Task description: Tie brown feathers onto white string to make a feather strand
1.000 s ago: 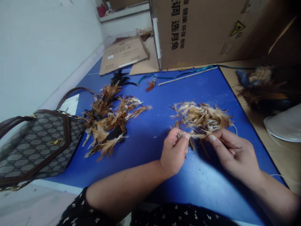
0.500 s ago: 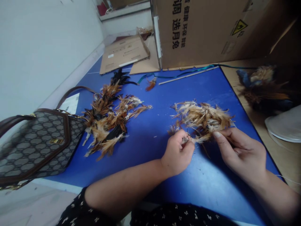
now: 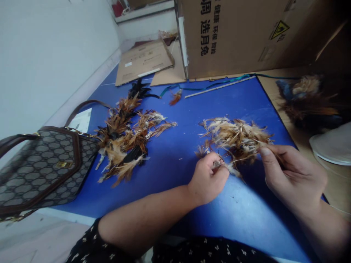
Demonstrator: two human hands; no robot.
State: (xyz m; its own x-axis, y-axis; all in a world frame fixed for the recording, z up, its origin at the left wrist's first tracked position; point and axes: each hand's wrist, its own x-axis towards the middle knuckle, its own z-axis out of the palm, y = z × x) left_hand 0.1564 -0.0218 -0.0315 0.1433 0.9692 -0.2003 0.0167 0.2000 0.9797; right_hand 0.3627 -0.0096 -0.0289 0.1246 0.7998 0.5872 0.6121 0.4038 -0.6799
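My left hand [image 3: 210,178] is closed in a pinch around a small bunch of feathers [image 3: 232,170], whose pale, wispy ends stick out to the right of the thumb. To its right, my right hand [image 3: 292,175] is also pinched, thumb against forefinger, with a thin feather at the fingertips; most of that feather is hidden. Just beyond both hands lies a loose pile of cream and brown feathers [image 3: 236,133] on the blue table top [image 3: 175,175]. Right-hand fingertips are at the near right edge of this pile.
Brown and black feather bunches [image 3: 123,135] lie at the left beside a patterned handbag [image 3: 46,168]. A teal ribbon [image 3: 205,88], a thin stick [image 3: 219,87] and a small orange feather tuft [image 3: 176,98] are farther back. Behind stands a large cardboard box [image 3: 241,40]; flattened cardboard [image 3: 145,60] lies left of it.
My right hand has drawn away to the right, widening the gap between the hands. My left hand stays almost in place, still pinching its feathers.
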